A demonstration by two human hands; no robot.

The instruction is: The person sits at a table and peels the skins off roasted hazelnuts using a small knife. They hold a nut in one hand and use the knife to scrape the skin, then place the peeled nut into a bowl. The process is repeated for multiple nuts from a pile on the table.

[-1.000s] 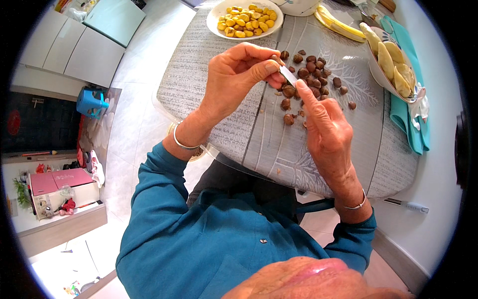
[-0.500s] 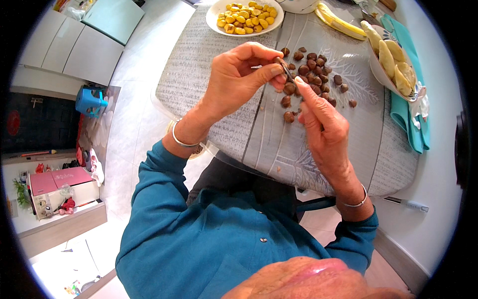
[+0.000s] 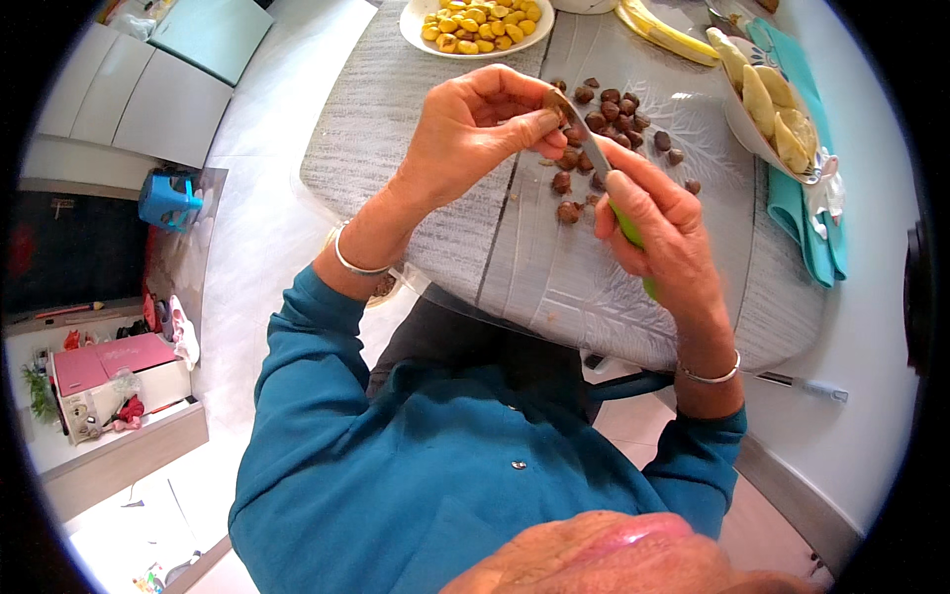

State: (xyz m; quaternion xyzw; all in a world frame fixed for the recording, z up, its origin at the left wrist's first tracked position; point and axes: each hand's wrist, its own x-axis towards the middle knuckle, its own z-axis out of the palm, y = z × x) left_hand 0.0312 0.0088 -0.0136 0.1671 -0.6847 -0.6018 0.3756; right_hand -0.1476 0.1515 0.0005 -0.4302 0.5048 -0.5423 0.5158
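Observation:
My left hand (image 3: 475, 124) is raised over the table, thumb and fingers pinching a brown chestnut (image 3: 557, 109) that they partly hide. In my right hand (image 3: 673, 218) is a knife (image 3: 594, 148) with a green handle, its blade slanting up to the chestnut. The blade's tip is at the chestnut by my left fingertips. Beneath and beyond the hands, several dark brown chestnuts (image 3: 621, 111) lie loose on the table (image 3: 416, 109). At the far side stands a white plate (image 3: 542, 36) of yellow peeled chestnuts (image 3: 480, 22).
A banana (image 3: 673, 42) lies at the far right. Beside it, a bowl (image 3: 752, 134) holds pale, crescent-shaped pieces (image 3: 758, 99), on or next to a folded teal cloth (image 3: 809, 238). On the floor to the left is a blue stool (image 3: 166, 201).
My right hand has drawn back to the right with the knife, so more of its blade and the green handle show. The left hand keeps its pinch on the chestnut.

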